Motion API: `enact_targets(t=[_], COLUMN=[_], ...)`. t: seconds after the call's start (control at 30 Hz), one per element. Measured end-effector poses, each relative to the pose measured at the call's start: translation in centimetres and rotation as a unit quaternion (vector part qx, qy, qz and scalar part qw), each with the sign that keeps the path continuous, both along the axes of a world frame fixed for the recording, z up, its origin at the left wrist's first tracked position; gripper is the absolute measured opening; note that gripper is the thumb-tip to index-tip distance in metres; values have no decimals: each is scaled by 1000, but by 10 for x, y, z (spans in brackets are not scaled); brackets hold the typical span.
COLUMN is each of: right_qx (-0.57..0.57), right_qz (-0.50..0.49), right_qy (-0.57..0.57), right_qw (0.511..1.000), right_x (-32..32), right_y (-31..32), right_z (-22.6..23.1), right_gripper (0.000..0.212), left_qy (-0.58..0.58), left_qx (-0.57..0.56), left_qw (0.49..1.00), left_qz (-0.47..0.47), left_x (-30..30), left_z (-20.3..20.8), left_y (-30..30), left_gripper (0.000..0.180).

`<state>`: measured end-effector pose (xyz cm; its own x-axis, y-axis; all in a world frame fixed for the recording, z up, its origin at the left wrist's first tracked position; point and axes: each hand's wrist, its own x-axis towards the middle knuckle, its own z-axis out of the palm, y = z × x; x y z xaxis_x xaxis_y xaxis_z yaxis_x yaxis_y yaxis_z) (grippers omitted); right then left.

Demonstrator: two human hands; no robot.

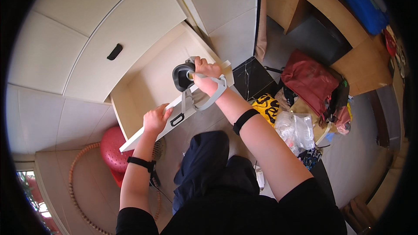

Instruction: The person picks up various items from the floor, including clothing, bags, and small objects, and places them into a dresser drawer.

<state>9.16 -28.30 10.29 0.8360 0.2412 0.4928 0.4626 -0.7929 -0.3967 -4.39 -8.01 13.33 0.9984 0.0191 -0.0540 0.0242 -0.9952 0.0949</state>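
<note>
While you look down from the head view, your left hand (156, 119) is closed in a grip on the front edge of an open cream drawer (143, 82), just beside its black handle (176, 119), with the fingers curled over the top of the drawer front. Your right hand (207, 75) is clenched around a grey strap (209, 100) that loops down below the wrist and hangs across the drawer front; that same grip keeps a dark grey, rounded object (180, 76) against the right corner of the drawer, above its inside. What exactly that object is you cannot tell from here. Each wrist carries a black band (244, 121). Above the open drawer, a closed cream cabinet front shows a black recessed handle (114, 52). On the floor to your right lie a dark red bag (309, 80), a yellow bag with black print (266, 105) and clear plastic bags (296, 130), close together. Near the drawer's lower left corner sit a red studded ball (112, 150) and a beaded hoop (76, 169) on the floor.
</note>
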Motion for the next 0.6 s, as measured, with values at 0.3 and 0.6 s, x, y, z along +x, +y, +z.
enact_targets(t=[0.3, 0.6], right_qx=[-46, -41], right_qz=[16, 30], right_qy=[48, 63], right_qw=[998, 997], right_x=[10, -9], right_y=[-3, -16], right_z=[1, 13], right_gripper=[39, 52], left_qy=[36, 47], left_qx=[-27, -75], left_qw=[999, 996], left_qz=[3, -33], left_x=[6, 1], left_z=[9, 16], left_y=[-7, -14], left_gripper=[41, 34])
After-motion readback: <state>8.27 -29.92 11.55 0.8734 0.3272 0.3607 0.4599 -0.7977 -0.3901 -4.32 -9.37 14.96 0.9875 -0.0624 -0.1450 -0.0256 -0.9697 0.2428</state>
